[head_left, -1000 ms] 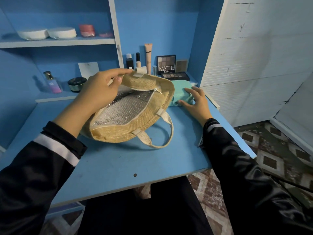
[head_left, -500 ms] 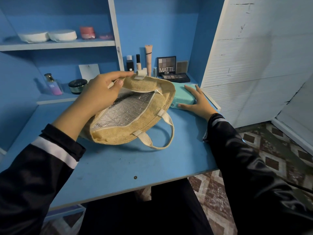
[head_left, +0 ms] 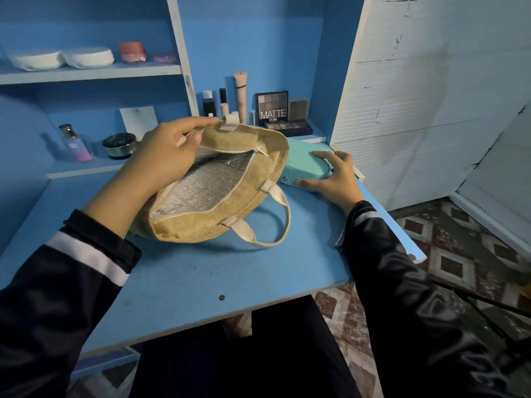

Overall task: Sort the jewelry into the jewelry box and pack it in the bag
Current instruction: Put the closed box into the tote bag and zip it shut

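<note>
A tan jute bag with a silver foil lining lies on the blue desk, its zip open and its mouth facing me. My left hand pinches the bag's upper rim and holds it open. Just right of the bag sits the closed teal jewelry box. My right hand grips the box's right end, thumb on its front side and fingers over its top. No loose jewelry shows.
Cosmetics stand at the back: a MATTE eyeshadow palette, tubes and bottles, a perfume bottle and a dark jar. White pads sit on the upper shelf. The desk's right edge drops to patterned floor.
My right hand shifted from resting on the box to gripping its right end, thumb now at the front. The left hand still holds the bag open.
</note>
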{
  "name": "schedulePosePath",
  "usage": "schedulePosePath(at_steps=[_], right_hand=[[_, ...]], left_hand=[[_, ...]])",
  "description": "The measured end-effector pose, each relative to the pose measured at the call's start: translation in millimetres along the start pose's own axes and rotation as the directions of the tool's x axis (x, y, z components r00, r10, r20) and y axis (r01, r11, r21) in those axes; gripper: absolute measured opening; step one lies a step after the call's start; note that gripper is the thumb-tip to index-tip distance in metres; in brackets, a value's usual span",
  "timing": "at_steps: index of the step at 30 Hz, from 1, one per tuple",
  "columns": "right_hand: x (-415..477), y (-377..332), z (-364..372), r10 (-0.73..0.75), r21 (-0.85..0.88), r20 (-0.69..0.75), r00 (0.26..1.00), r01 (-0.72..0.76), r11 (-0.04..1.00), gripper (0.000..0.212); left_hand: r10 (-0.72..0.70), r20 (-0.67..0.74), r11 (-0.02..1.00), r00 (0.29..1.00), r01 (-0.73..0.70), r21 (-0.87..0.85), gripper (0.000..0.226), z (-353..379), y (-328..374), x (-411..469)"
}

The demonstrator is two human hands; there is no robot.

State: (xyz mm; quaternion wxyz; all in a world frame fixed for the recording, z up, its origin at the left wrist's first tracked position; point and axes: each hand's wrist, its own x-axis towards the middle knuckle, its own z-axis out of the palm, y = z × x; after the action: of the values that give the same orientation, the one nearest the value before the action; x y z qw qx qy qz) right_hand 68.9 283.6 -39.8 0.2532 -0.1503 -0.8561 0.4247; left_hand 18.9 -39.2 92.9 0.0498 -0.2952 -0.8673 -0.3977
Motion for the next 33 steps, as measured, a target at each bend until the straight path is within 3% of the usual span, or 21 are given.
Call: schedulePosePath(at_steps=[6,12,26,33], right_hand=[[-13.5,3.1,-14.0,0.03,0.011,0.088,0.996,-0.031,0.999,0.068],[-8.9,-1.7,-21.5,0.023,-0.044,0.191,0.981,-0.015,0.999,0.079],[-28.3,4.2,-33.4,-0.047,-0.091,-0.038,0.998,0.044,0.995,0.072],[-36.2,2.2,-45.6,-0.057,-0.067,-0.091,0.994,0.051,0.996,0.07]], left_hand=[[0.001,-0.009,1.0,1.0,-0.001,0.003,0.039,3.2,2.8,-0.1],[-0.001,0.018,1.0,1.0,0.001,0.002,0.043,6.9,3.7,2.1],[-0.01,0.103,0.994,0.995,0.021,-0.104,0.034,-2.3,8.0,-4.2],[-0.003,0.059,0.995,0.998,0.008,-0.095,0.032,-10.5,-6.6,1.7]])
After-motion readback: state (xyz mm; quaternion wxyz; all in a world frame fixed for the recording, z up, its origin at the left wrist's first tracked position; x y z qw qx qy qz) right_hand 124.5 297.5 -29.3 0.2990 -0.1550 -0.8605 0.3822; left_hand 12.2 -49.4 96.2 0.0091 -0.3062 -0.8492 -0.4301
